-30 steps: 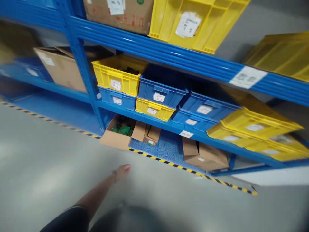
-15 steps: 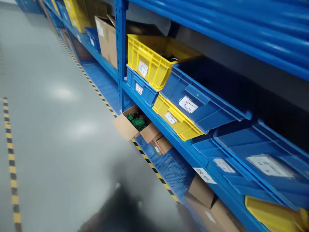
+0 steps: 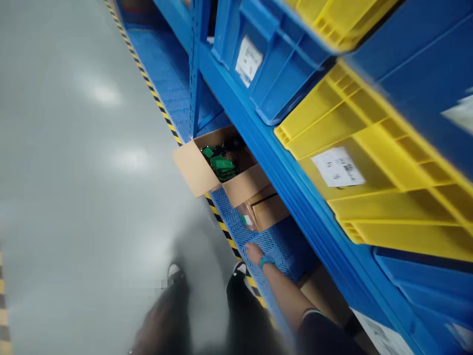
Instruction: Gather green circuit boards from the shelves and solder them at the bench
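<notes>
Head view tilted steeply toward the lower rack level. Main change: the right hand (image 3: 255, 255), out of frame in the preceding view, had returned at lower centre and was over the blue mesh shelf deck (image 3: 284, 251) instead of the grey floor (image 3: 92, 172). A teal wristband (image 3: 266, 262) sat on the wrist, and a dark sleeve (image 3: 325, 336) entered at the bottom edge. The left hand was not seen. The right hand's fingers (image 3: 251, 250) were extended and lay close together, with no pinch and nothing visible between them, so the hand read as open. They were near a small clear bag (image 3: 246, 221) with a green-and-white marking, at the foot of a brown corrugated carton (image 3: 268, 211). Just up and left of these, at centre, stood an open cardboard box (image 3: 195, 167) with its flaps spread, holding green parts (image 3: 221, 165), possibly circuit boards; the blur and the angle prevented a firm identification. Black-and-yellow hazard tape (image 3: 162, 116) ran diagonally along the rack's floor edge. A blue shelf beam (image 3: 291, 180) crossed the frame above the deck, with a labelled yellow plastic bin (image 3: 369, 197) and a blue plastic bin (image 3: 281, 74) at upper right. Both shoes (image 3: 175, 272) showed at the bottom.
</notes>
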Available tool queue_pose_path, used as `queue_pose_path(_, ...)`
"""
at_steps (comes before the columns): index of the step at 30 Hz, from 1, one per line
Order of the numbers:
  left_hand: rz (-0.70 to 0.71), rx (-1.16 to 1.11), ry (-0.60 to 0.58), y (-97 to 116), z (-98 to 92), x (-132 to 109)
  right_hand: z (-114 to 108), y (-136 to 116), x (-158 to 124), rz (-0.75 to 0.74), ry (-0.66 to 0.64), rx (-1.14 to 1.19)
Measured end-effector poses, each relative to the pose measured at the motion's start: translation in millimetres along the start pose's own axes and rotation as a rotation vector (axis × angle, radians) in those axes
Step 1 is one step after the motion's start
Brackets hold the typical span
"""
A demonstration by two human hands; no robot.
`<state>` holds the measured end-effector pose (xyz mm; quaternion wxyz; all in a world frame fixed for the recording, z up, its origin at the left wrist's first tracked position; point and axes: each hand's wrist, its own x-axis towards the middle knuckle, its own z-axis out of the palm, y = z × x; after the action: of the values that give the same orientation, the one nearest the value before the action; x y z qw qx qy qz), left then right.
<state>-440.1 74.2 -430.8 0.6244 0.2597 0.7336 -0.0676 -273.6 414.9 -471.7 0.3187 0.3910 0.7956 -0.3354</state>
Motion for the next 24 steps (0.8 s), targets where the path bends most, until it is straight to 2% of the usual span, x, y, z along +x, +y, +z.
queue_pose_path(3, -0.08, 0.045, 0.026, -3.1, 14.1, 62.2, -2.5, 36.1, 72.3, -0.007, 0.023, -0.13)
queue_pose_path(5, -0.055, 0.067, 0.017, 3.1, 20.5, 111.8, -4.2, 63.6, 120.2, -0.007, 0.052, -0.193)
queue_pose_path(10, 0.137, 0.103, 0.093, 53.2, 34.4, 239.2, -1.6, 135.1, 220.3, -0.025, 0.173, -0.304)
queue_pose_path(13, 0.309, 0.135, 0.121, 76.3, 33.2, 298.7, 2.1, 167.6, 248.7, -0.043, 0.27, -0.348)
queue_pose_path(16, 0.382, 0.171, 0.139, 84.6, 19.7, 339.2, 2.8, 195.4, 235.4, -0.014, 0.375, -0.365)
queue_pose_path(18, 0.391, 0.181, 0.172, 90.4, 9.5, 355.3, 3.9, 218.0, 203.7, 0.068, 0.443, -0.357)
queue_pose_path(20, 0.411, 0.174, 0.203, 99.1, 4.6, 363.8, 10.4, 245.7, 163.6, 0.212, 0.483, -0.33)
queue_pose_path(22, 0.439, 0.17, 0.187, 107.5, 6.9, 367.3, 26.1, 275.6, 128.8, 0.359, 0.447, -0.28)
queue_pose_path(24, 0.469, 0.185, 0.118, 111.7, 13.5, 369.5, 50.9, 304.1, 110.8, 0.468, 0.375, -0.226)
